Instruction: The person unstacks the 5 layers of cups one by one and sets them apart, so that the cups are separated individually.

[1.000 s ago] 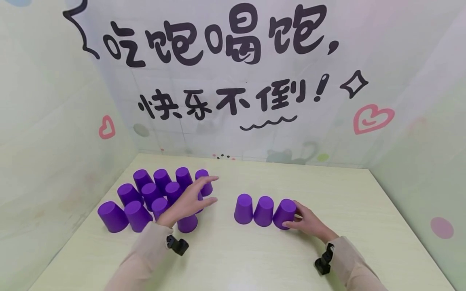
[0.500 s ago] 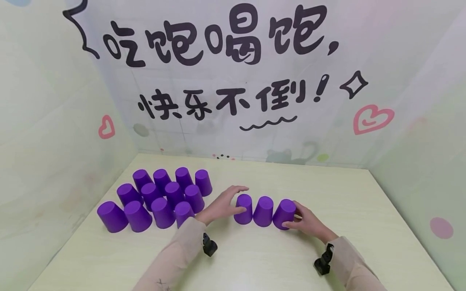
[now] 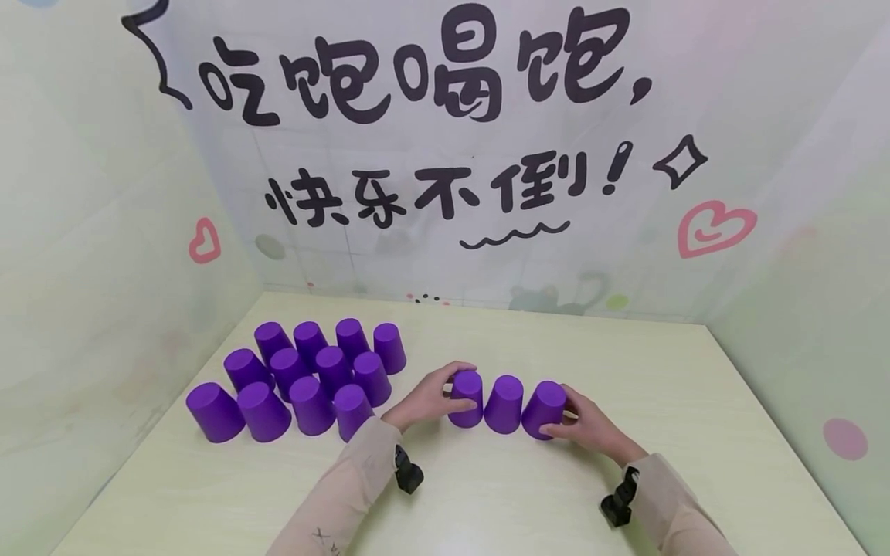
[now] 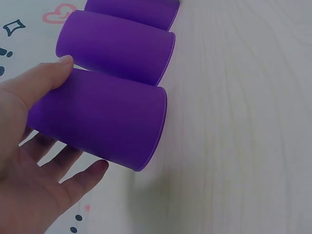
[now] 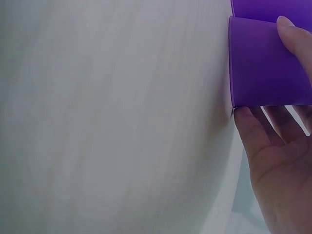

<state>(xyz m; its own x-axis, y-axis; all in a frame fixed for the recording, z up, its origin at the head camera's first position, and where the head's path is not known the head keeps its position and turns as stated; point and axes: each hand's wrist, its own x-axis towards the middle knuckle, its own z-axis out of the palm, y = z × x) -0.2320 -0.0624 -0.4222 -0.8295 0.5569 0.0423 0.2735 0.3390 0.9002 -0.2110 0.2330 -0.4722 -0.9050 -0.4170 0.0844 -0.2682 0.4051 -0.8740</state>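
Three upside-down purple cups stand side by side in a short row on the table [image 3: 487,494]. My left hand [image 3: 426,400] holds the left cup [image 4: 105,119] of the row, thumb on its near side and fingers round the far side. At the other end, my right hand [image 3: 589,426] grips the right cup [image 3: 541,408] between thumb and fingers. The middle cup [image 3: 504,408] stands between them, untouched by either hand. In the right wrist view the right cup [image 5: 268,63] sits mouth-down, with the fingers along its outer side.
Left of the row, several more purple cups [image 3: 311,408] stand upside down in three staggered lines. The nearest of them [image 3: 352,409] is close to my left wrist and sleeve. Printed fabric walls [image 3: 445,270] enclose the table at the back and sides.
My left hand has come rightward from over the cup group to the left cup of the row, and its fingers have closed in round it. The right hand has stayed in place.
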